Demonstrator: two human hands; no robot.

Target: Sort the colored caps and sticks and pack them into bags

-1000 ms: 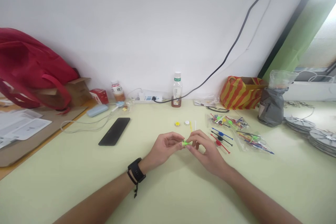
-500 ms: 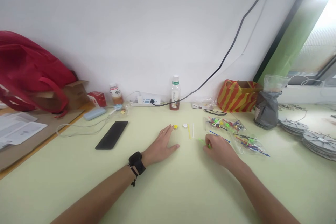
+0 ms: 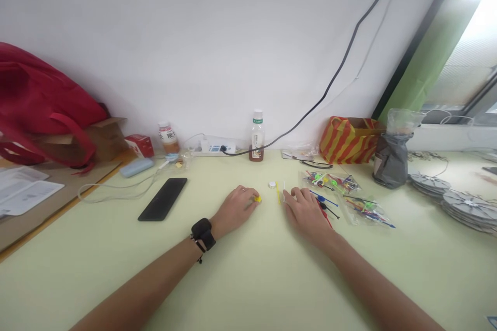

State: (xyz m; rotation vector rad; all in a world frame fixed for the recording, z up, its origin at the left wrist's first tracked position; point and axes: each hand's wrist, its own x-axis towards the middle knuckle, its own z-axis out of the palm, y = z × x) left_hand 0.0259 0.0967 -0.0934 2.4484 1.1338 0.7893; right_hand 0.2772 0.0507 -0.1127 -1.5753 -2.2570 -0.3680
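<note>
My left hand [image 3: 236, 209] is closed at the fingertips on a small round yellow piece [image 3: 258, 199]. Low over the table, my right hand [image 3: 305, 212] has its fingers bent and slightly apart, with the fingertips at the lower end of a thin white stick [image 3: 283, 186]. I cannot see a firm grip on that stick. Between the hands lie a yellow stick [image 3: 278, 192] and a small round white piece [image 3: 272, 184]. Blue, black and red arrow-tipped sticks [image 3: 325, 199] show beside my right hand, which partly covers them.
Two clear bags of coloured plastic pieces [image 3: 330, 181] lie at the right. Farther right are stacked grey discs [image 3: 469, 207]. A black phone [image 3: 163, 199] lies at the left. Along the wall stand a drink bottle [image 3: 257, 137], a power strip [image 3: 213, 146] and a striped bag [image 3: 347, 139].
My left hand has closed on the yellow round piece and drawn it slightly nearer. My right hand has moved left to the white stick; the green piece at its fingers no longer shows.
</note>
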